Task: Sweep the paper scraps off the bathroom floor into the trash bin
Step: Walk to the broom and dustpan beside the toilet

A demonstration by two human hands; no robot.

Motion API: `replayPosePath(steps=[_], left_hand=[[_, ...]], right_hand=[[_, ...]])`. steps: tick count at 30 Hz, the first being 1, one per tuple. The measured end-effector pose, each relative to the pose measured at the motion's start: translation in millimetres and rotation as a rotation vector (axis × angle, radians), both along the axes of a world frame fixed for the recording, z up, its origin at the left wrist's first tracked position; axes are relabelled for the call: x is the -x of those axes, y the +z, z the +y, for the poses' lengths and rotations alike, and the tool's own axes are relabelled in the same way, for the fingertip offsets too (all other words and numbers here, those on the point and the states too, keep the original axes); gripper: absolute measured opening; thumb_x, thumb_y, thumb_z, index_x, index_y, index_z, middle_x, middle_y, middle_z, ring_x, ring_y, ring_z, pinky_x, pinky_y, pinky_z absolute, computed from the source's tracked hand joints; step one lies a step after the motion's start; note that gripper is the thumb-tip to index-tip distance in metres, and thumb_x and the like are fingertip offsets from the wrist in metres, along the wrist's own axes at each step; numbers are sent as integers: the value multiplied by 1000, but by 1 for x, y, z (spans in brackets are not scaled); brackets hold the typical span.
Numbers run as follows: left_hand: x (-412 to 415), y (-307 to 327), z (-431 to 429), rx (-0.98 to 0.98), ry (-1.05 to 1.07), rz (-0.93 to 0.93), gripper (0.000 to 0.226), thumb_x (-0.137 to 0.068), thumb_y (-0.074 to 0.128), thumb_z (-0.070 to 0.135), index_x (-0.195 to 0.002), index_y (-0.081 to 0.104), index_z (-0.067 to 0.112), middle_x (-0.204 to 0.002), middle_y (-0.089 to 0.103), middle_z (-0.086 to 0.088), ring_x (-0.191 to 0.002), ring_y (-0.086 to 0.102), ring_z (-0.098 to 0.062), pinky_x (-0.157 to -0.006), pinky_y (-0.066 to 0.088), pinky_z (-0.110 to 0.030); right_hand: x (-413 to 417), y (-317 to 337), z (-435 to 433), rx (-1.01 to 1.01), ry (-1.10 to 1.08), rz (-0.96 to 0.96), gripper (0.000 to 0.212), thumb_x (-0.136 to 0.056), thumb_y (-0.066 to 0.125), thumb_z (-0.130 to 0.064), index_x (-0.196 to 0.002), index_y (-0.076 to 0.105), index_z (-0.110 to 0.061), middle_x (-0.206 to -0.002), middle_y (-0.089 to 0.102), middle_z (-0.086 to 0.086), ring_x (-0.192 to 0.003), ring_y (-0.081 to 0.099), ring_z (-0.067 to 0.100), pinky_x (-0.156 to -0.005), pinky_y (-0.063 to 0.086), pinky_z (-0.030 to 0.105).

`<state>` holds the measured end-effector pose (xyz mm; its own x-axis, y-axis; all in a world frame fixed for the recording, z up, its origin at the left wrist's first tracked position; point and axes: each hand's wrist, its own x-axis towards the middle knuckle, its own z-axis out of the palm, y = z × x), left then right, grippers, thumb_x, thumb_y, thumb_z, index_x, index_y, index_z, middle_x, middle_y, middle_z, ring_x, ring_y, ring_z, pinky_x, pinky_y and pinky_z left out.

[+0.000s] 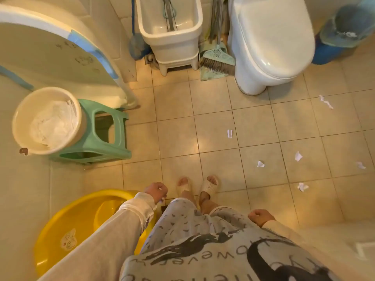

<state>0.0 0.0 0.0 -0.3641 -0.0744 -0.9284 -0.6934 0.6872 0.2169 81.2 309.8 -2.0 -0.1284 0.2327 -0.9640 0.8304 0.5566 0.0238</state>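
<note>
Left hand [156, 192]: at 7 o'clock from frame centre, curled into a loose fist, held nothing I could make out; hung over the rim of the yellow basin [67, 226].
Right hand [260, 217]: at 5 o'clock, fist closed, nothing in it, held beside the patterned shorts.
Paper scraps [298, 156]: white bits were scattered on the tiled floor [176, 134] between 2 and 4 o'clock. One pair near the toilet base [325, 101], one at [229, 133], one at [260, 164], one at [360, 165], one at [302, 187].
Scraps vs hands: all well apart from both hands. Closest to the right hand was the scrap at 4 o'clock, ahead of it and to its right. None touched.
Broom [218, 55]: at 12 o'clock, stood upright against the wall with its dustpan [210, 75], wedged between the mop bucket [172, 33] and the toilet [269, 41]. Neither hand was near it.
Trash bin [341, 31]: blue, lined with a bag, at 1 o'clock in the far right corner, past the toilet. Well apart from both hands.
Feet: in pale slippers [210, 184], at 6 o'clock, between the two hands.
Other: green stool [101, 136] at 9 o'clock carried a cream bucket [46, 120] with white material inside.
</note>
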Motion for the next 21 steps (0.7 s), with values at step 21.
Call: replayPosePath(steps=[21], left_hand=[[117,-5,-6,102,128,-98,28,-98,39,4,-72,50,6,-63,49,-6,-32,51,-12,-24,33,-9]], right_hand=[[244,23,8,211,-402,335,11,-96,45,-11,-105,50,-11,-72,53,7,-57,48,17,-51,40,24]])
